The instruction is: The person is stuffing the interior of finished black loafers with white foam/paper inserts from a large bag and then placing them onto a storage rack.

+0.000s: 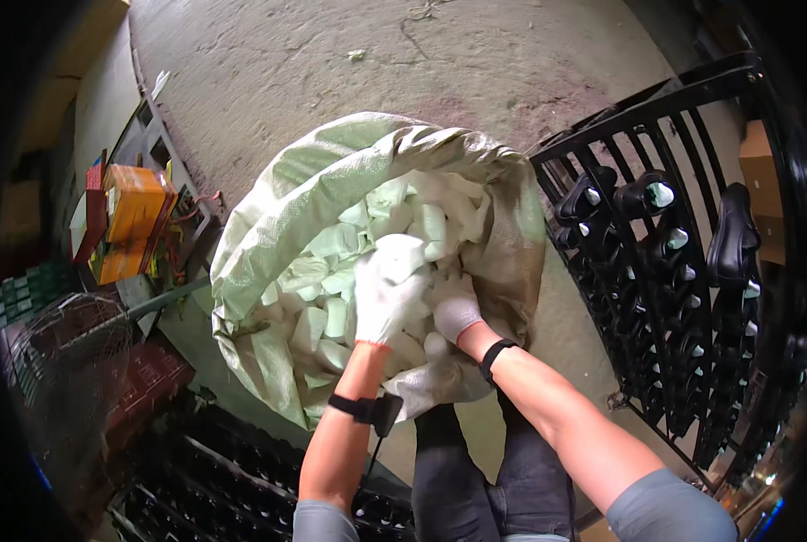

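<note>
A large woven sack, its mouth rolled open, stands in front of my legs, filled with white stuffing wads that look like crumpled paper. Both my hands wear white gloves with red cuffs and reach down into it. My left hand, a little blurred, is closed around a pale wad above the pile. Beside it on the right, my right hand dips among the wads, and its fingertips are hidden.
A black rack carrying rows of black shoes stands on the right. More shoes sit in a rack at lower left. Orange boxes and a caged fan are at left. Concrete floor stretches beyond the sack.
</note>
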`<state>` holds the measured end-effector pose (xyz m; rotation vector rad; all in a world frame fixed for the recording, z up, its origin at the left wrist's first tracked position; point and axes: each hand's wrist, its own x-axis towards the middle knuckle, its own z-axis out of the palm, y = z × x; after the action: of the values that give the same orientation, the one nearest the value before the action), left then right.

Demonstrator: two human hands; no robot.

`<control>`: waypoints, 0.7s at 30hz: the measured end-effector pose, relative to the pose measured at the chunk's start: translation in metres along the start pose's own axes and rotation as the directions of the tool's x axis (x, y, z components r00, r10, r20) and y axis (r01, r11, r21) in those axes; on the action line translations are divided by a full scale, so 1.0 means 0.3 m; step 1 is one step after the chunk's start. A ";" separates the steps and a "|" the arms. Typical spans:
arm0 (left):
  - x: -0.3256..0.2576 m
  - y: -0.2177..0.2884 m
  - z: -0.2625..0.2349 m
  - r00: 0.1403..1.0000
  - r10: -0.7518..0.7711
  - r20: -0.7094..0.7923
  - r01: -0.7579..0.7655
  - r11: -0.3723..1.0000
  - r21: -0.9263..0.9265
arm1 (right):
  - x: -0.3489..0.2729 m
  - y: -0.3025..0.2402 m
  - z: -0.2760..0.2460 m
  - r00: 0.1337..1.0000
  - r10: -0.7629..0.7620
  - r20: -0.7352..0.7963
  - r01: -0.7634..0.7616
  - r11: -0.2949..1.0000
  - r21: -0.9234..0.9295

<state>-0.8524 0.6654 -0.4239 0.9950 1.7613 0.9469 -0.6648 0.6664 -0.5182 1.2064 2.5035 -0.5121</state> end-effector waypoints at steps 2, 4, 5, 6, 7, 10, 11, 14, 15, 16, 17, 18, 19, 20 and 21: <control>0.084 -0.134 -0.007 0.966 0.185 0.179 -0.235 0.920 0.314 | -0.045 -0.154 -0.086 0.987 -0.152 0.052 0.146 0.983 0.107; 0.260 -0.045 0.138 0.713 -0.531 0.457 0.505 0.842 0.190 | -0.213 -0.108 -0.170 0.994 -0.077 -0.071 0.091 0.971 0.220; 0.298 -0.059 0.215 0.692 -0.522 0.499 0.490 0.847 0.207 | -0.302 -0.085 -0.198 0.998 0.059 -0.030 -0.041 0.908 0.418; 0.331 -0.188 0.207 0.681 -0.547 0.487 0.494 0.834 0.246 | -0.358 -0.133 -0.231 0.991 0.135 0.022 -0.118 0.771 0.626; 0.343 -0.551 -0.135 0.860 -0.461 0.219 0.343 0.839 0.422 | -0.354 -0.341 -0.341 0.987 0.094 -0.134 0.062 0.542 0.838; 0.337 -0.092 0.458 0.768 -0.511 0.386 0.343 0.837 0.427 | -0.706 0.171 -0.458 0.790 0.613 -0.002 -0.005 0.010 1.000; 0.352 -0.306 0.095 0.899 -0.428 0.089 0.295 0.744 0.599 | -0.656 0.058 -0.614 0.851 0.523 0.042 0.131 -0.289 0.948; 0.087 0.249 0.374 0.950 -0.286 -0.121 0.311 0.887 0.342 | -0.964 0.413 -0.848 0.736 0.674 0.060 0.315 -0.420 0.851; 0.009 0.315 0.358 0.995 -0.024 -0.095 0.047 0.969 0.244 | -1.032 0.462 -0.925 0.744 0.668 -0.012 0.413 -0.446 0.794; -0.079 0.364 0.311 0.967 0.237 -0.098 -0.222 0.965 0.143 | -1.102 0.490 -1.001 0.751 0.655 -0.087 0.501 -0.479 0.721; -0.190 0.419 0.324 0.992 0.114 0.061 -0.051 0.778 -0.626 | -1.173 0.539 -1.093 0.773 0.617 -0.147 0.572 -0.579 0.581; -0.272 0.500 0.360 0.943 0.143 0.301 0.284 0.125 -0.950 | -1.240 0.553 -1.148 0.755 0.646 -0.113 0.605 -0.621 0.499; -0.581 0.715 0.444 0.902 0.211 0.377 0.360 0.115 -0.926 | -1.357 0.643 -1.116 0.729 0.667 -0.153 0.645 -0.596 0.478; -0.629 1.169 0.570 0.884 -0.220 0.411 0.445 0.131 -0.886 | -1.423 0.695 -1.108 0.732 0.648 -0.209 0.662 -0.604 0.444; -0.786 1.336 0.643 0.973 0.107 0.206 0.040 0.797 -0.603 | -1.477 0.687 -1.187 0.679 0.711 -0.180 0.680 -0.518 0.519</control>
<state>-0.5107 0.6453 -0.0548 0.6765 1.1233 1.2572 -0.2817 0.6428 -0.0511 2.1782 0.8948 -3.9532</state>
